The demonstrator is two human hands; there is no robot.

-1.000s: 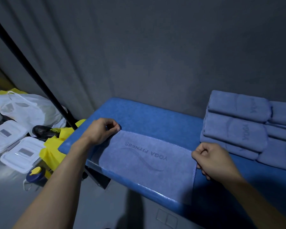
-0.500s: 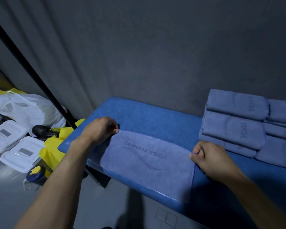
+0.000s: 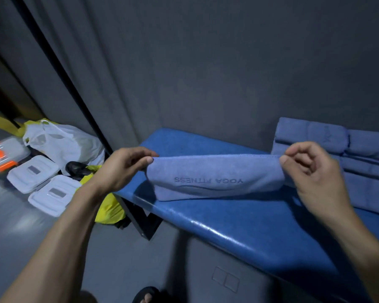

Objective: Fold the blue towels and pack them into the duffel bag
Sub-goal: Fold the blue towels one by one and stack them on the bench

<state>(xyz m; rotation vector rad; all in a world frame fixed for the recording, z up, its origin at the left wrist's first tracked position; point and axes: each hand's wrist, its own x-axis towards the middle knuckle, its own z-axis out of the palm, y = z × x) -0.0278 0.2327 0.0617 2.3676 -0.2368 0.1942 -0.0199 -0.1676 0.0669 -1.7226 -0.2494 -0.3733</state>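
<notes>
Two hands, left hand (image 3: 120, 169) and right hand (image 3: 313, 173), pinch towel (image 3: 214, 178) corners at frame centre, mid-fold; next likely: lay the raised edge over evenly.

— What is seen on the floor (image 3: 20, 219) at the left?

— Two white lidded boxes (image 3: 34, 173) are set side by side, the second (image 3: 54, 194) nearer. A white plastic bag (image 3: 62, 139) is slumped behind them, and a yellow bag (image 3: 106, 206) is found at the bench's left end.

— And the bench (image 3: 239, 221) itself?

— A blue padded top is carried on a black frame (image 3: 140, 217). A grey curtain (image 3: 184, 62) is hung behind it, crossed by a slanted black pole (image 3: 59, 75). A dark shoe (image 3: 77, 168) is glimpsed beside the yellow bag.
</notes>
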